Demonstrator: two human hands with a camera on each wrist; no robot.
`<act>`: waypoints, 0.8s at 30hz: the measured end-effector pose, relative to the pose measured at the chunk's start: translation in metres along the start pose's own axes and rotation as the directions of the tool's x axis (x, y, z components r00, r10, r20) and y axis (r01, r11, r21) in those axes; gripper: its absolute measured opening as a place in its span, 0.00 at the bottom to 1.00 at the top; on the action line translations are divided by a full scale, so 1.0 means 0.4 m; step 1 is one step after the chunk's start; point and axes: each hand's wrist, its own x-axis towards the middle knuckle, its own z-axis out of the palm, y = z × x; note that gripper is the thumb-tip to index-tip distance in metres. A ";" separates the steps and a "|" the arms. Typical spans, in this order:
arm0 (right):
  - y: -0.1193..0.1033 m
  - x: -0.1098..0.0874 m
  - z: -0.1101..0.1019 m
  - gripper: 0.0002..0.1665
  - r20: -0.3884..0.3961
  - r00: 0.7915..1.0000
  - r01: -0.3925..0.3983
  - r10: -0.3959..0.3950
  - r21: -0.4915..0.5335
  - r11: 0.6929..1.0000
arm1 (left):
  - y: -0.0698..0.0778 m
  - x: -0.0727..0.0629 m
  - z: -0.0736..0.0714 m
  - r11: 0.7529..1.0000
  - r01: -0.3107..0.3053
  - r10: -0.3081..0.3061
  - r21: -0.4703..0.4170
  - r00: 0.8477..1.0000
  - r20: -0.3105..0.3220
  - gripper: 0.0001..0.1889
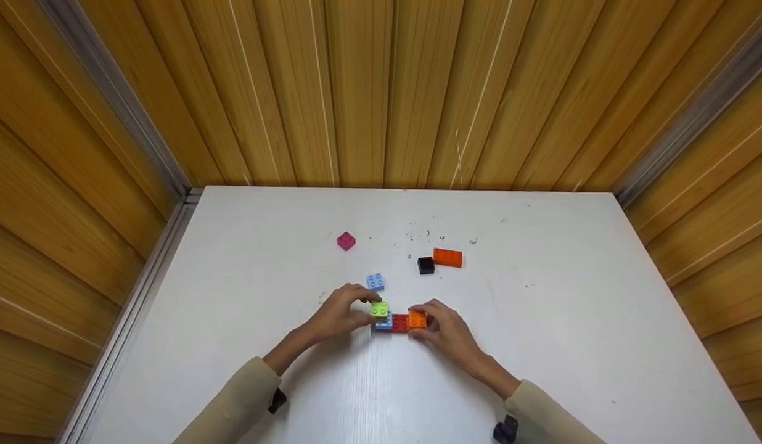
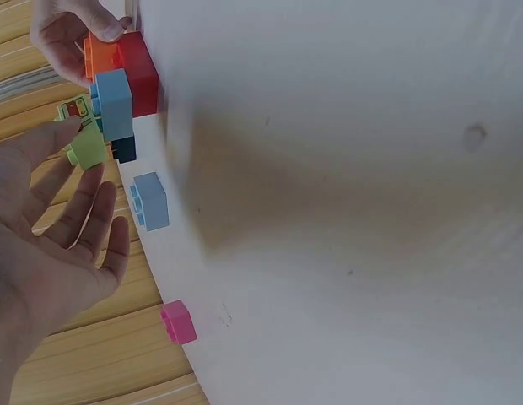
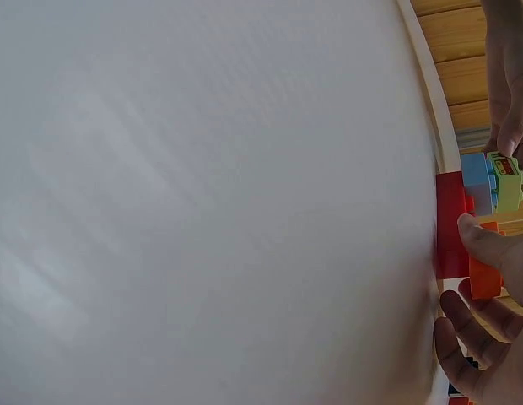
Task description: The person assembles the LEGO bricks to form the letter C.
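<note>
A red brick (image 1: 400, 322) lies on the table, carrying a light blue brick (image 1: 387, 323) on its left end and an orange brick (image 1: 417, 319) on its right end. My left hand (image 1: 339, 313) pinches a lime green brick (image 1: 379, 309) between thumb and fingertips, tilted close over the light blue one. In the left wrist view a printed picture shows on the lime green brick (image 2: 91, 145). From the right, my right hand (image 1: 450, 333) grips the orange brick, its thumb along the near side at the red brick, as the right wrist view shows.
Just beyond the left hand lies a second light blue brick (image 1: 375, 282). Farther back are a pink brick (image 1: 346, 241), a black brick (image 1: 426, 266) and a longer orange brick (image 1: 447, 258). Wood-patterned walls (image 1: 356, 92) rise behind and beside the white table (image 1: 541, 345).
</note>
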 end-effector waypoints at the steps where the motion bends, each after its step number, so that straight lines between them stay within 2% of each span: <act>1: -0.001 0.000 0.000 0.23 -0.001 1.000 0.002 -0.002 0.001 1.000 | 0.000 0.000 0.000 1.000 -0.003 0.003 0.000 1.000 0.000 0.15; 9: 0.001 -0.001 0.003 0.23 -0.009 1.000 0.001 -0.001 -0.013 1.000 | 0.002 -0.006 0.006 0.998 -0.051 0.052 -0.026 0.999 0.017 0.15; 18: 0.003 0.001 0.004 0.24 -0.004 1.000 0.009 -0.009 -0.003 1.000 | 0.012 -0.007 0.009 1.000 -0.005 0.006 -0.027 0.999 0.041 0.16; 24: 0.008 0.000 0.003 0.23 -0.001 1.000 0.009 -0.009 0.005 1.000 | 0.009 -0.003 0.016 0.999 -0.002 0.003 -0.040 0.999 0.038 0.16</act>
